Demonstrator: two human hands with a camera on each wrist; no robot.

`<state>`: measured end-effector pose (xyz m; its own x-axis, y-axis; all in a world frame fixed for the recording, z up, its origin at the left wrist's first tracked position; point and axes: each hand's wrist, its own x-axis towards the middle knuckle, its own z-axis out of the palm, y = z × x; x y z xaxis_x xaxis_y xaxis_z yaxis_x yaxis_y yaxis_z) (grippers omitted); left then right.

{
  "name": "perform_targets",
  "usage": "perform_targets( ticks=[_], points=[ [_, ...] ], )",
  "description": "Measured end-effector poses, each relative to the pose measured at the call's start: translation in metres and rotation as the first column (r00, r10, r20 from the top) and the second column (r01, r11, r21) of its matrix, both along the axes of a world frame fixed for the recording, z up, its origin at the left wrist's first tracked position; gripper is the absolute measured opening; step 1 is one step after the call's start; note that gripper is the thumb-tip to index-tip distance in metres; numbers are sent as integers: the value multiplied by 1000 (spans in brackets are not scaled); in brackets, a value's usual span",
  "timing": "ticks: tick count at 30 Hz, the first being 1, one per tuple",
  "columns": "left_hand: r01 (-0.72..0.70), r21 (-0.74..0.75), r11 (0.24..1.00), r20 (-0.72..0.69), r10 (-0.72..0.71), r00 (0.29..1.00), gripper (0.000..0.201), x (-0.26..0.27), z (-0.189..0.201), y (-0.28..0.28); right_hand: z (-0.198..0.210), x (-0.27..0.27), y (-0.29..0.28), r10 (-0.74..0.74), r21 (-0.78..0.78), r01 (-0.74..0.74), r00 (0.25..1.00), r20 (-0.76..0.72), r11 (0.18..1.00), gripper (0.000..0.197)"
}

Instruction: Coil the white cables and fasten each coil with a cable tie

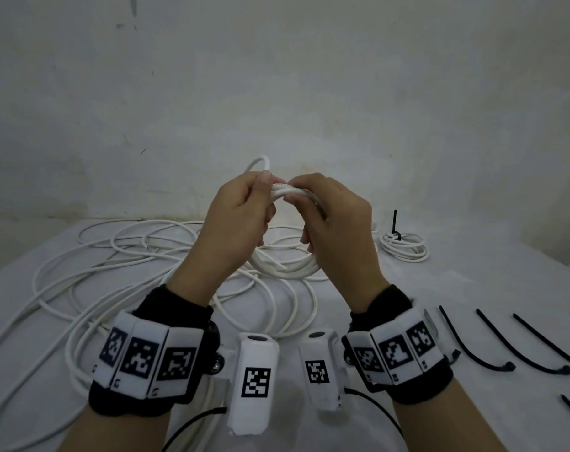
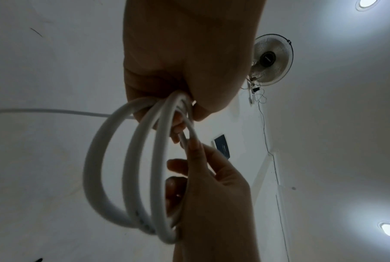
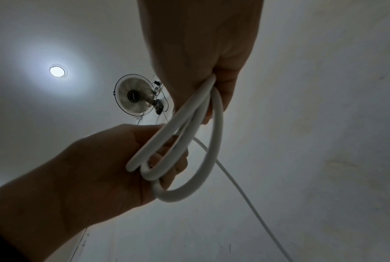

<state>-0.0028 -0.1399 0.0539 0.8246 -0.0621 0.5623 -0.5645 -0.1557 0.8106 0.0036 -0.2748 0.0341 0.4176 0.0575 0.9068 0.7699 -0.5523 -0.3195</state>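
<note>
loose white cables [image 1: 91,275] crowding table's left, black cable ties [image 1: 492,340] right, finished coil [image 1: 404,247] far right

I note white cable [image 1: 296,265] coiled and more white cable [image 1: 81,288] loose on a pale grey table [image 1: 472,288], black ties [image 1: 492,344] beside them, a white tied coil [image 1: 404,247] bound in black, and black wrist bands [image 1: 140,396] carrying white tags [image 1: 146,357] with black square-code patterns.

Plain indoor workroom, scuffed white walls [image 1: 277,93], white-covered desk [image 1: 472,288], wall-mounted fan [image 3: 133,96], recessed ceiling lights [image 3: 58,70], trailing wiring [image 2: 264,124]
</note>
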Motion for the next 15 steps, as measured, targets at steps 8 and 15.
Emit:
perform_targets(
  ticks=[8, 15],
  points=[
    [94, 129, 987, -165, -72, 984, 40, -1, 2, 14, -2, 0, 4, 34, -57, -36, 999, -25, 998, 17],
    [109, 276, 955, -99, -85, 991, 37, -7, 7, 26, 9, -11, -4, -10, -312, -87, 955, -295, 946, 47]
  ],
)
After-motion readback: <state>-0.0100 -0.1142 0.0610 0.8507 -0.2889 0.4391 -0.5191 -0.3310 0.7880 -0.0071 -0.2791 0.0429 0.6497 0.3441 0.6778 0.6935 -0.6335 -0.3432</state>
